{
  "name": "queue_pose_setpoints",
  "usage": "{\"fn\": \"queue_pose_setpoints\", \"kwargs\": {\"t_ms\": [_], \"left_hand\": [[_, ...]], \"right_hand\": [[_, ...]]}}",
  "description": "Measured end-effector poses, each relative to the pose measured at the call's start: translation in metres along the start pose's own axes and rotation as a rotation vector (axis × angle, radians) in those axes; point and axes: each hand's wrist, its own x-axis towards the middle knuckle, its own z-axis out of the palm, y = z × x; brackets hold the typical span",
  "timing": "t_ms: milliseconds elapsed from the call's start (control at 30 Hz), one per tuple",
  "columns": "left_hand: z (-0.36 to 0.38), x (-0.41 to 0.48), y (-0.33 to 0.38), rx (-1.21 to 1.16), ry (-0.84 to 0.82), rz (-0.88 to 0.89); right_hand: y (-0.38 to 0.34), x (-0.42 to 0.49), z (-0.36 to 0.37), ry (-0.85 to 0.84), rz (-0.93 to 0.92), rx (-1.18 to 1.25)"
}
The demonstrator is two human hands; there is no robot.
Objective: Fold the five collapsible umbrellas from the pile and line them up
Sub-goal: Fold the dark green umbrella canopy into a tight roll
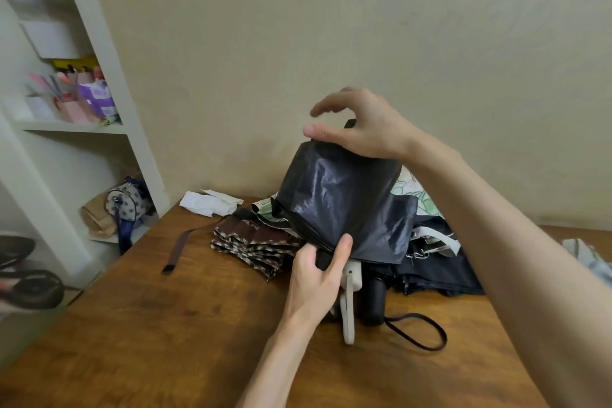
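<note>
head view: left hand [314,275] tight on black umbrella [341,202], right hand [364,132] loose atop it; pens [46,83] in pink holder [73,112] on shelf [73,127]

One umbrella [251,248] lies left of the pile [437,270] on the table [165,325], shelves [99,129] farther left

A dark, glossy umbrella [337,195] stands upright above the table [149,341], its canopy loose and bunched. The left hand [318,278] grips its lower ribs and the right hand [361,129] rests on its top. A cream handle [351,278] with a loop shows just below the left hand. To the left, a brown umbrella with checked edging [255,245] lies pleated flat, its strap [180,250] trailing nearer. Behind lies a white-and-green floral umbrella [415,197]. To the right, a navy umbrella [440,272] lies crumpled, a black handle [374,305] with a cord loop near it.
</note>
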Motion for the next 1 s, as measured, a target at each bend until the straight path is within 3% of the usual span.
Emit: {"fn": "queue_pose_setpoints", "kwargs": {"t_ms": [100, 200, 300, 433, 600, 767, 900, 1000], "left_hand": [[0.000, 0.000, 0.001, 0.017, -0.007, -0.002], [-0.002, 0.000, 0.002, 0.035, -0.007, 0.009], [-0.003, 0.000, 0.003, 0.047, -0.037, 0.027], [-0.003, 0.000, 0.002, 0.054, -0.056, 0.063], [-0.002, -0.001, 0.005, 0.067, -0.048, 0.041], [-0.005, 0.003, -0.001, -0.003, -0.071, -0.039], [-0.006, 0.002, 0.004, -0.241, -0.080, -0.190], [-0.011, 0.003, 0.008, -0.352, -0.044, -0.225]], "right_hand": [[-0.006, -0.007, -0.019, -0.267, -0.181, 0.087], [-0.012, -0.009, -0.024, -0.504, -0.142, -0.101], [-0.017, -0.006, -0.013, -0.488, -0.104, -0.320], [-0.019, -0.001, -0.004, -0.465, -0.118, -0.390], [-0.017, -0.001, 0.012, -0.268, -0.147, -0.303], [-0.011, -0.007, 0.038, -0.067, -0.244, -0.414], [0.000, -0.023, 0.034, 0.458, -0.203, -0.213], [0.013, -0.057, 0.032, 0.808, 0.010, 0.063]]}}
